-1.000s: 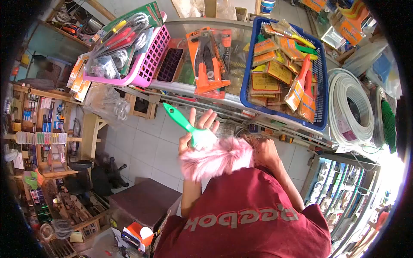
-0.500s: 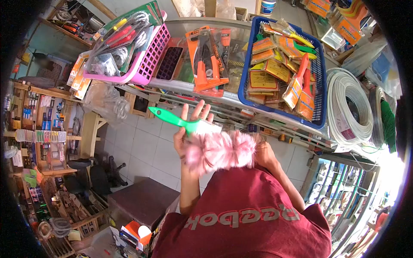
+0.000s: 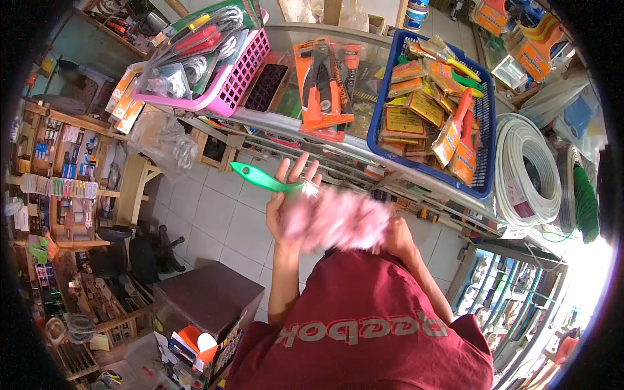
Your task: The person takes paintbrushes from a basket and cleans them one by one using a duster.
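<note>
My left hand point(image 3: 275, 216) holds a green-handled paintbrush point(image 3: 257, 177) across the palm, the thumb against it and the fingertips pointing up. The handle sticks out to the left, and the brush's head is mostly hidden. A pink fluffy duster point(image 3: 341, 219), smeared by motion, lies across the brush's head and part of my left palm. At the duster's right end my right hand point(image 3: 399, 238) is closed around it; the part inside the grip is hidden. Both hands are in front of my chest, short of the counter.
Along the glass counter stand a pink basket point(image 3: 227, 84) of packaged goods, packaged orange-handled pliers point(image 3: 323, 97) and a blue basket point(image 3: 489, 130) of wrapped paintbrushes. Coiled white cable point(image 3: 507, 166) sits at the right. A dark brown box-like table point(image 3: 208, 292) is at lower left.
The duster is more blurred and covers more of the brush's white part near the handle. The view has shifted slightly; both hands keep their grip.
</note>
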